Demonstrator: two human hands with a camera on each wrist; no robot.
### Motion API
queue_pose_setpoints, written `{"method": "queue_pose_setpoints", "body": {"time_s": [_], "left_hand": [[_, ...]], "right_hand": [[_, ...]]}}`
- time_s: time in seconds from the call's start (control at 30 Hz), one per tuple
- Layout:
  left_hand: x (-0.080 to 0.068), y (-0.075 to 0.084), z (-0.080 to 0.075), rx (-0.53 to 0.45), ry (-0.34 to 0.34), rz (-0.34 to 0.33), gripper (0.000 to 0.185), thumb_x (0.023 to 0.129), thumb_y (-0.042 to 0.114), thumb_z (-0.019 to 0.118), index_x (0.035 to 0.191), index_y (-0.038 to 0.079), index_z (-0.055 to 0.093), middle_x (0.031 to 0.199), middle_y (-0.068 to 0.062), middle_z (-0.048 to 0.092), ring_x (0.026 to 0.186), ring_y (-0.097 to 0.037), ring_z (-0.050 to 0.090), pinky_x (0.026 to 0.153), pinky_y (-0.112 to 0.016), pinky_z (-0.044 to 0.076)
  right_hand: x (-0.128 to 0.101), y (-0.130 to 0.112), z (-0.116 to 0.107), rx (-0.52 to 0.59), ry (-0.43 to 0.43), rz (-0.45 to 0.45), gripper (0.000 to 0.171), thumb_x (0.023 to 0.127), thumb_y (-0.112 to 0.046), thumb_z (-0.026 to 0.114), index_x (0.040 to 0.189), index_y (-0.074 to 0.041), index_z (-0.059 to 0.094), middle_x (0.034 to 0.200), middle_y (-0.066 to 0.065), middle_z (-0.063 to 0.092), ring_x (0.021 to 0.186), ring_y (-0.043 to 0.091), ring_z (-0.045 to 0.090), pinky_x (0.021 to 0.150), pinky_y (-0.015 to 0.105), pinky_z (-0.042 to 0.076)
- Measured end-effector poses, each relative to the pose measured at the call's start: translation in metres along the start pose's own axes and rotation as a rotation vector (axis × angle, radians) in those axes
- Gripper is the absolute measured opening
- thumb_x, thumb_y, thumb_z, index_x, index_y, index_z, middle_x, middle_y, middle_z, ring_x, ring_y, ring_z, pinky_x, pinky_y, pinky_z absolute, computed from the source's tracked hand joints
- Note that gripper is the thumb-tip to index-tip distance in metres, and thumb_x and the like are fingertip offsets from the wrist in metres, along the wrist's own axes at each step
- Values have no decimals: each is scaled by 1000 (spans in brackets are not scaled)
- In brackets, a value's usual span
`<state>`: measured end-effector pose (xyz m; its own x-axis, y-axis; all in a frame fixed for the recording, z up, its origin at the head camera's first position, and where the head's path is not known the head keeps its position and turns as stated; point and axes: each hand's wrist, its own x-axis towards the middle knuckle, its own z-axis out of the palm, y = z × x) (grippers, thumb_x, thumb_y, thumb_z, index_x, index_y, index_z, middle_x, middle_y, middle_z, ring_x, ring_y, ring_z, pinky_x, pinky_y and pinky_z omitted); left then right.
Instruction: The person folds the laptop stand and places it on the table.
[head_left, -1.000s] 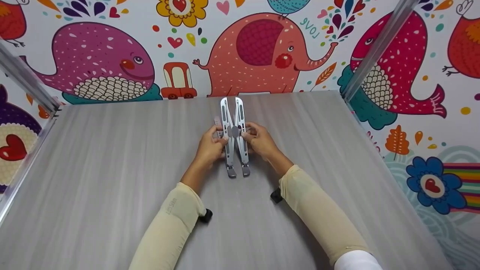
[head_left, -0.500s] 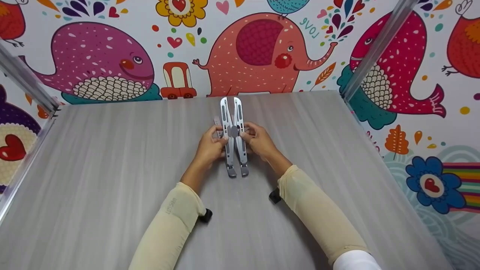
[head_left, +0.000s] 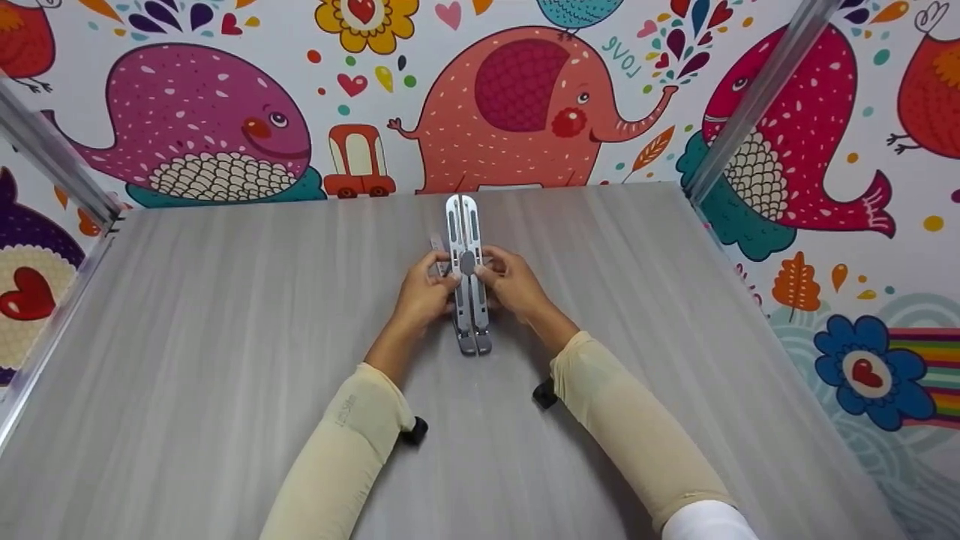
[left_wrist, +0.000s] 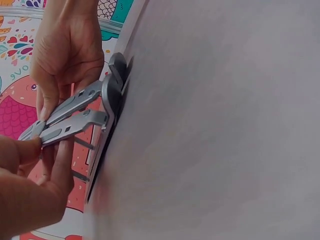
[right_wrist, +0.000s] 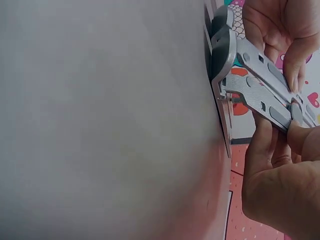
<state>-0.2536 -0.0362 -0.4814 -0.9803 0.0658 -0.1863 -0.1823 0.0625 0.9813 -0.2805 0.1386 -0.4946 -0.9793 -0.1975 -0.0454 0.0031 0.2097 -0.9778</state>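
- On the grey wood-grain table (head_left: 225, 337), well back toward the cartoon-animal wall (head_left: 517, 97), lies the folding metal stand (head_left: 466, 225), its two silver arms drawn almost flush side by side, lengthwise away from you.
- Both your forearms in cream sleeves (head_left: 637, 435) come in from the near edge and meet at the stand's middle; keep the elbows low, so that the push stays level and the stand does not skid.
- Your left hand (head_left: 421, 296) grasps the stand's left arm, fingers curled round its edge with the thumb near the round grey pivot (head_left: 467, 262). In the left wrist view its fingertips (left_wrist: 31, 150) pinch the bar.
- Your right hand (head_left: 514, 285) clasps the right arm the same way, fingers (right_wrist: 272, 145) wrapped under the bar.
- Judging by the narrow gap that remains, squeeze evenly from both sides and keep fingertips out from between the bars, where they could get nipped.
- The small grey rubber feet (head_left: 474, 345) at the near end sit touching; let them guide the alignment.
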Motion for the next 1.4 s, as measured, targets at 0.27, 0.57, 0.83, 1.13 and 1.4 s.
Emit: {"method": "queue_pose_setpoints", "body": {"time_s": [0.27, 0.57, 0.83, 1.13, 1.4], "left_hand": [[0, -2, -1, -17, -25, 11, 32, 102, 6, 60, 132, 14, 58, 96, -14, 73, 80, -18, 70, 73, -42, 61], [-6, 1, -1, 132, 64, 35, 31, 101, 8, 62, 130, 16, 61, 89, -11, 70, 74, -18, 65, 59, -31, 55], [-10, 5, 3, 302, 132, 99, 33, 99, 9, 64, 131, 15, 62, 84, -12, 72, 63, -16, 63, 52, -25, 50], [-19, 9, 7, 548, 180, 192, 39, 99, 12, 63, 137, 11, 59, 92, -12, 73, 79, -23, 66, 66, -35, 50], [-45, 12, 23, 809, 169, 203, 48, 95, 17, 67, 138, 2, 49, 92, -16, 74, 77, -30, 71, 62, -47, 54]], "right_hand": [[0, -1, 5, 12, -17, -24, 33, 102, -8, 61, 134, -13, 64, 89, 4, 63, 78, 15, 61, 59, 29, 56], [-3, -2, 10, -88, -16, -16, 40, 105, -14, 58, 144, -18, 59, 95, 6, 64, 84, 17, 63, 70, 33, 61], [-7, -10, 10, -204, -7, -18, 43, 105, -16, 58, 147, -22, 56, 95, 8, 65, 83, 19, 65, 68, 35, 62], [-10, -12, 5, -302, -68, -21, 43, 106, -24, 57, 148, -27, 53, 102, 11, 67, 85, 23, 68, 65, 36, 62], [-7, -18, -3, -464, -79, -161, 51, 107, -32, 54, 155, -17, 43, 110, 12, 70, 86, 20, 70, 73, 34, 59]]}}
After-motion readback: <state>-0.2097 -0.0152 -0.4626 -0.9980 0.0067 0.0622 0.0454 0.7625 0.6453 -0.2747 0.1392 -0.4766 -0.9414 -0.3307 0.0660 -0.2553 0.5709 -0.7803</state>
